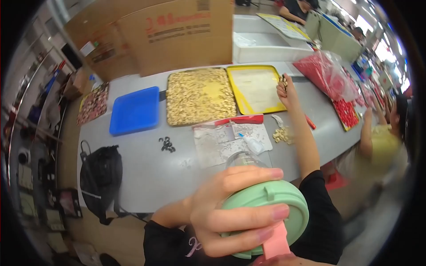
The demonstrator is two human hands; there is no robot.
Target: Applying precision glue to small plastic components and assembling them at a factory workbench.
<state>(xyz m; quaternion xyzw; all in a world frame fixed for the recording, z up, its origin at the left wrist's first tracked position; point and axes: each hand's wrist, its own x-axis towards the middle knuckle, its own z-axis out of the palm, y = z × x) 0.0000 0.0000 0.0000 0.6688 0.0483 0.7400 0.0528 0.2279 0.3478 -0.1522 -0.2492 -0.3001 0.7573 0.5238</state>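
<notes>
Close in front of me, my left hand (222, 210) wraps round a drinking bottle with a round green lid (296, 198). A pink spout or straw piece (275, 241) sticks out of the lid toward me, and the bottle's clear body (244, 159) points away, tilted. My right hand (288, 91) is stretched out to the right edge of a yellow-rimmed tray (257, 88). Its fingers are closed on small cream and dark pieces, too small to name. Left of that tray lies another tray (199, 95), covered with many small cream pieces.
A blue tray (135, 111), black rings (167, 145) and a black bag (102, 177) lie on the left. A paper sheet (230, 139), loose cream pieces (282, 135) and a red pen-like object (310, 122) are nearer. Cardboard boxes (177, 40) stand behind; a co-worker (381, 142) is at right.
</notes>
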